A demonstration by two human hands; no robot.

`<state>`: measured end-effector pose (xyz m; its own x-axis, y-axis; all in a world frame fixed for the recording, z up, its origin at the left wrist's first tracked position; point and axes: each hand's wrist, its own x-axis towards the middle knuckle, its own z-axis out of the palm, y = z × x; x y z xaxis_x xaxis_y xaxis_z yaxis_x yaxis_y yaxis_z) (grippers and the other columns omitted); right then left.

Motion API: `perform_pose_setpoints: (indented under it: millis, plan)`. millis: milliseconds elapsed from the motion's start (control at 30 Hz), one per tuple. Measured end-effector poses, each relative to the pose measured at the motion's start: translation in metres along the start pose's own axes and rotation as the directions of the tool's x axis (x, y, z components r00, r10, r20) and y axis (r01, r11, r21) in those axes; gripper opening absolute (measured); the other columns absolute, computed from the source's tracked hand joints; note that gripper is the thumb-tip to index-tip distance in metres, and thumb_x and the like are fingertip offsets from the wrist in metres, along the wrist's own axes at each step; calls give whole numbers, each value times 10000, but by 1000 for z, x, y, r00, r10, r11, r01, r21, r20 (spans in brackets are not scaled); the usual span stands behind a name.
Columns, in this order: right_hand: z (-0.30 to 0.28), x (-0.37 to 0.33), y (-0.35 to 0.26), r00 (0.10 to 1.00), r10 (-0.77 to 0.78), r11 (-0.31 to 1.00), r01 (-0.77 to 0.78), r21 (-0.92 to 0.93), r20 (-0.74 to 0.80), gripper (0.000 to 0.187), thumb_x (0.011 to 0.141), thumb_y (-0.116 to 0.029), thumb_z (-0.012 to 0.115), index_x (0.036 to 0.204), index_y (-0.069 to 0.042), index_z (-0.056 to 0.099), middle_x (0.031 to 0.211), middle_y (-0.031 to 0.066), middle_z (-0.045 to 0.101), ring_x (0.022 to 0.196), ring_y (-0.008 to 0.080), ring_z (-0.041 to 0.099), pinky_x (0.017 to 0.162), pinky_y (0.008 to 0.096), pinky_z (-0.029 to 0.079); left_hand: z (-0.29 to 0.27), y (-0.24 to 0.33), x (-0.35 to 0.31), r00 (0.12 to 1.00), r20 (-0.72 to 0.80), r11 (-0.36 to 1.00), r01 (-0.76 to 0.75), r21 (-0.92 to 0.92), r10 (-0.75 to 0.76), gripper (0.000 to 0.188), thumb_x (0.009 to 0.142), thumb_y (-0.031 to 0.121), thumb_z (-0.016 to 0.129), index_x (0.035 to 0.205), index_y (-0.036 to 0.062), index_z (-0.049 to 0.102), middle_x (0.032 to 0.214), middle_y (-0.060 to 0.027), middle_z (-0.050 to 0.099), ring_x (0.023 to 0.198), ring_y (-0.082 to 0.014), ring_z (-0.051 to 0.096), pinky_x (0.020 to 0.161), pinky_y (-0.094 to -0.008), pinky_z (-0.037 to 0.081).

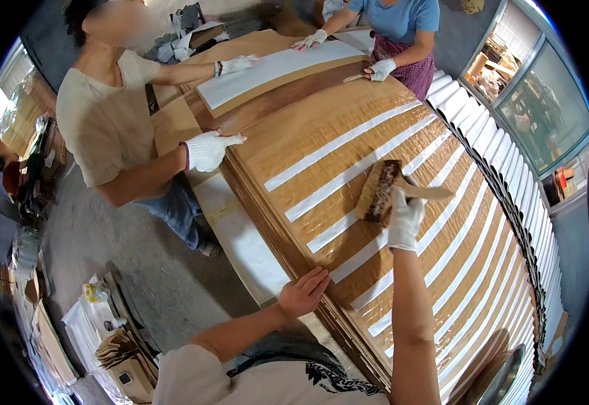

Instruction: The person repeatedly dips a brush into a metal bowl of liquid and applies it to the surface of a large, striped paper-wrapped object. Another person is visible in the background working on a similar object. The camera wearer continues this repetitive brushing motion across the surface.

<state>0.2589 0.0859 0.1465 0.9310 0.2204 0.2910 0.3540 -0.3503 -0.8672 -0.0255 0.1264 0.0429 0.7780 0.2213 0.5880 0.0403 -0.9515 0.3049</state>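
A broad brush, its bristles dark-clotted, is over the paper, glossy brown with flat white strips. The right hand, gloved in white, grips its pale handle; the bare left hand rests, unclenched, at the paper's left edge. Ridged white folds line the paper's right.

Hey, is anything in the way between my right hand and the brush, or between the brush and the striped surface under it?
Nothing visible stands in the way: your gloved right hand grips the brush, and no object shows between it and the striped surface. Whether they touch is unclear.
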Motion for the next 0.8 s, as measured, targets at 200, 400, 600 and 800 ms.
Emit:
perform_pose_setpoints:
  millis: [200,400,600,800]
  plan:
    - [-129,-39,38,935,265,948,-207,243,-236,299,974,-212,688,1170,14,694,900,52,676,738,119,589,634,298,485,13,-2,-7,997,-83,999,8,37,-4,321,843,88,683,1156,87,753,1203,-38,696,1212,-190,641,832,-292,585]
    - [-306,-139,154,713,295,929,-369,16,-636,453,960,-374,697,1145,39,676,912,73,679,720,132,601,584,303,492,13,-10,-16,999,44,997,-8,-77,11,457,839,74,612,1289,34,676,1359,-104,627,1296,-268,598,987,-368,550]
    - [-358,-182,124,653,345,888,-460,9,-674,367,956,-303,688,1035,55,701,1020,151,706,877,182,655,716,326,527,-5,-5,-11,986,163,963,85,-255,-44,566,796,12,586,1359,37,632,1436,-95,580,1359,-290,542,1002,-384,521]
    - [-222,-144,28,845,414,906,-346,243,-339,341,967,-166,663,1249,21,621,971,81,691,836,119,644,739,260,508,-31,-15,-5,974,227,930,87,-358,-4,649,775,-25,565,1424,-8,551,1480,-167,523,1385,-351,498,1079,-448,447]
